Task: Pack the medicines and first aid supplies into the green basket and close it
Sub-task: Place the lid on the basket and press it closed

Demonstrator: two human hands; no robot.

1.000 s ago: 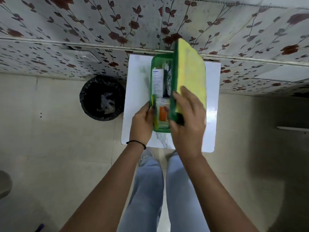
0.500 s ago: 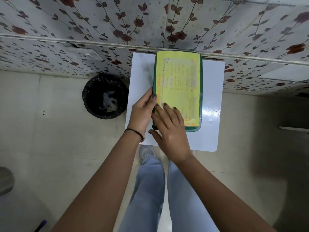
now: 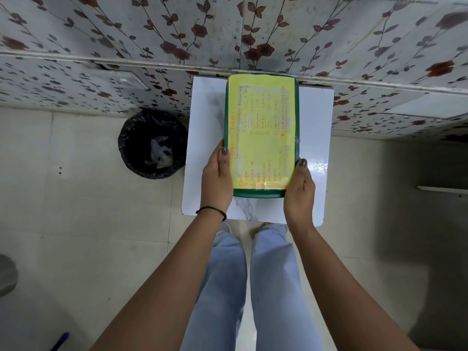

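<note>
Lid [image 3: 263,134] down flat on the green basket [image 3: 258,193], which sits on the small white table [image 3: 316,153] against the floral-tiled wall [image 3: 228,34]. Contents hidden — whether every medicine is inside cannot be told, though no loose supplies show on the table.

Grip: left hand [image 3: 217,178] wrapped around the basket's near-left edge, thumb lying on the lid's rim; right hand [image 3: 300,184] mirrors it on the near-right edge, thumb tip at the rim. Both closed on the basket and lid together, pressing from the sides.

Risks, as judged:
- Lid may rest without latching. Only the near end is under the hands; the far end by the wall is unpressed and could stay proud if a box inside stands too tall.
- Squeezing the flexible side walls inward could pop a rim that has seated.
- Table top looks glossy — a push toward the wall could slide the whole basket rather than seat the lid.
- Any lift from here with an unlatched lid risks spilling the contents, possibly toward the bin [image 3: 153,144] just left of the table.

Materials and shapes: basket is dark green moulded plastic, rectangular with rounded corners, shallow visible lip. Lid face covered by a yellow paper sheet [image 3: 268,158] with faint red and dark handwriting, taped down; tape glints at the near edge. Table white, faint marbling at the front. Bin round, lined with a crinkled black bag. Floor pale tile, matte.
</note>
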